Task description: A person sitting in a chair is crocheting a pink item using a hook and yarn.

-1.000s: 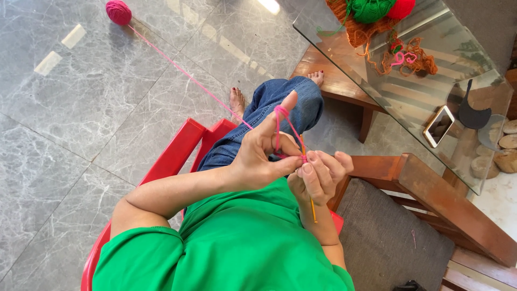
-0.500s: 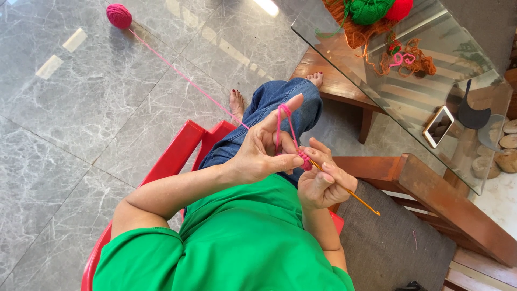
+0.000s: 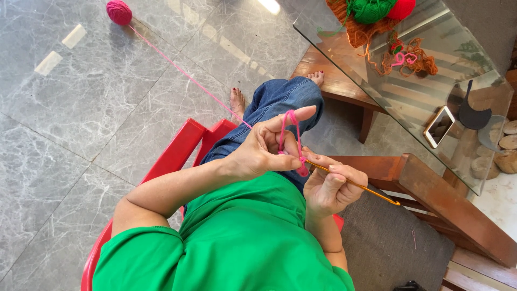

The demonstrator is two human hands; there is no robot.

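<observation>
Pink yarn [image 3: 188, 78] looped over left hand [image 3: 264, 151], pinched at thumb; right hand [image 3: 331, 186] gripping golden crochet hook [image 3: 355, 186].

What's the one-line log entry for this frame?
left hand: yarn looped on finger | right hand: holds hook | ball: on floor

Grey marble floor [image 3: 81, 134], glass-topped table [image 3: 431, 81] (wooden frame).

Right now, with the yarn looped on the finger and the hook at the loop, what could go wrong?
1. The loop on the left hand could slip off its raised forefinger.
2. The crochet hook in the right hand could miss the strand.
3. The yarn ball lies loose on the floor; pulling may roll it away.
</observation>
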